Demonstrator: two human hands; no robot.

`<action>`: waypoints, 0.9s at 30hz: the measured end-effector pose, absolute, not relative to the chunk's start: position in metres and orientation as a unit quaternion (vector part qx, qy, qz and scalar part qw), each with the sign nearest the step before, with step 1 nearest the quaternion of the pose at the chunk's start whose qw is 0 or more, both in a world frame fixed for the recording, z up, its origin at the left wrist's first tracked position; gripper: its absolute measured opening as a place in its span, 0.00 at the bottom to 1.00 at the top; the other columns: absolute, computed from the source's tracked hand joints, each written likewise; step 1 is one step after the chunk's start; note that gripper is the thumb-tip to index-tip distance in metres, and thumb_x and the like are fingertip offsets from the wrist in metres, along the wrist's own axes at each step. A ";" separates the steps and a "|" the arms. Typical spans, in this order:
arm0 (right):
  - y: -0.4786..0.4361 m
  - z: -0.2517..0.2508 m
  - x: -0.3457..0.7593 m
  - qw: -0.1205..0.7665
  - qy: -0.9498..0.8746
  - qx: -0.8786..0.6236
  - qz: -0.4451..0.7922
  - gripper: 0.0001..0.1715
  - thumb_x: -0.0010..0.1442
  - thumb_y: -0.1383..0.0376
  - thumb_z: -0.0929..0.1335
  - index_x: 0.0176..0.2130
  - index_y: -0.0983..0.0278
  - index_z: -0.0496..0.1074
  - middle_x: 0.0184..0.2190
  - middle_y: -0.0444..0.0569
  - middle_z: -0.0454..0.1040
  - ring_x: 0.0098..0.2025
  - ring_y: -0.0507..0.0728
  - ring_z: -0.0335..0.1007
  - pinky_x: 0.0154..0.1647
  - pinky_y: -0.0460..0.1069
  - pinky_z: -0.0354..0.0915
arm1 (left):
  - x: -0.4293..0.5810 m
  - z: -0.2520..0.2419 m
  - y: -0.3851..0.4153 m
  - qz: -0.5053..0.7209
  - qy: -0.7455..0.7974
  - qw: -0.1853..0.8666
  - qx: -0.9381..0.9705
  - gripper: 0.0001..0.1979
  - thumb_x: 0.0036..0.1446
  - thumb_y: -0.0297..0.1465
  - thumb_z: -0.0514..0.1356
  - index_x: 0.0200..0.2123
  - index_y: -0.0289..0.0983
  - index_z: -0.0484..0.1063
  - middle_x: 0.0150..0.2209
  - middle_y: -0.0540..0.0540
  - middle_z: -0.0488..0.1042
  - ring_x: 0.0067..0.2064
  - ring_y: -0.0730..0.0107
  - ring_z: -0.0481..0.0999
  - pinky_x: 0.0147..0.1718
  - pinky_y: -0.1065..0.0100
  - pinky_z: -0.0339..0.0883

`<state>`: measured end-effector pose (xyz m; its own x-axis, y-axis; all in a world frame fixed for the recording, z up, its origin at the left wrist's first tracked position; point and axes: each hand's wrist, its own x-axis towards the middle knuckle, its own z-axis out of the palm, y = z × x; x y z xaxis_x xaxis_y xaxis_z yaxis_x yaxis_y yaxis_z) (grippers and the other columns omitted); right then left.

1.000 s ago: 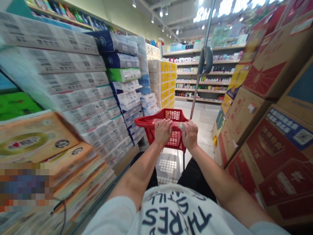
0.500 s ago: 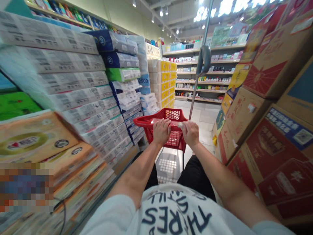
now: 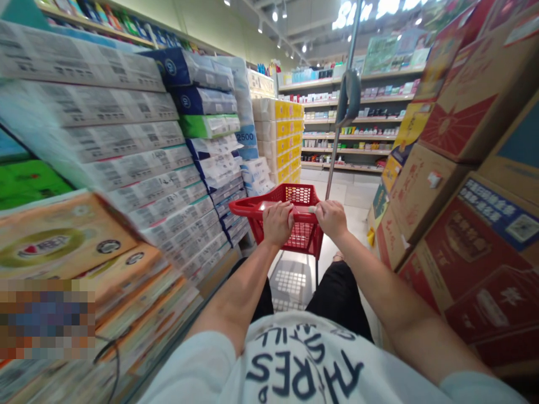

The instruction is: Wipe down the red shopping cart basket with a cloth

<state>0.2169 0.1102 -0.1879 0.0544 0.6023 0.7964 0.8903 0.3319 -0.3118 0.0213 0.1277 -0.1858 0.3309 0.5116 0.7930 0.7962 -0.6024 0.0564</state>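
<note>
In front of me is a red plastic shopping cart (image 3: 302,238) with a perforated basket. My left hand (image 3: 278,221) is closed over its red handle bar, left of the middle. On the right part of the same bar, my right hand (image 3: 332,217) is wrapped with its thumb pointing inward. Beside the basket's right rear corner rises a metal pole (image 3: 332,168) that carries a grey loop (image 3: 349,98). The basket's floor is largely hidden by the handle and my hands.
Tall stacks of wrapped paper packs (image 3: 126,143) line the left, with orange packs (image 3: 54,235) nearest. Cardboard boxes (image 3: 425,191) are piled along the right. Ahead, shelves (image 3: 357,134) of small goods cross the end of the aisle. Pale floor tiles (image 3: 353,196) run between.
The cart's right side and my right hand have shifted slightly to the right in view. The surrounding stacks have moved only a little. Both hands stay on the handle.
</note>
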 end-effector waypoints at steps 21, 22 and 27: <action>0.112 -0.206 0.206 0.685 -0.510 -0.518 -0.037 0.22 0.66 0.58 0.54 0.43 0.63 0.71 0.43 0.53 0.73 0.47 0.57 0.67 0.51 0.53 0.61 | 0.038 -0.186 0.121 -0.395 -0.401 0.180 -0.807 0.13 0.64 0.36 0.51 0.48 0.46 0.72 0.56 0.49 0.71 0.60 0.56 0.64 0.59 0.50 0.52; 0.110 -0.208 0.206 0.688 -0.512 -0.513 -0.053 0.22 0.66 0.58 0.54 0.43 0.63 0.70 0.43 0.53 0.73 0.48 0.58 0.67 0.52 0.54 0.61 | 0.037 -0.186 0.121 -0.399 -0.401 0.180 -0.805 0.13 0.64 0.36 0.51 0.47 0.46 0.72 0.55 0.50 0.71 0.60 0.56 0.64 0.59 0.50 0.52; 0.119 -0.196 0.216 0.596 -0.587 -0.548 0.021 0.19 0.63 0.57 0.57 0.33 0.62 0.73 0.34 0.51 0.75 0.39 0.58 0.69 0.44 0.53 0.64 | 0.032 -0.187 0.122 -0.401 -0.402 0.187 -0.802 0.12 0.63 0.35 0.52 0.46 0.46 0.73 0.55 0.51 0.72 0.59 0.57 0.64 0.60 0.51 0.51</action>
<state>0.2165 0.1194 -0.1962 0.3107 0.6685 0.6758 0.6172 0.3988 -0.6782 0.0317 0.1222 -0.1867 0.3550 0.4948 0.7932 0.7946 -0.6067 0.0227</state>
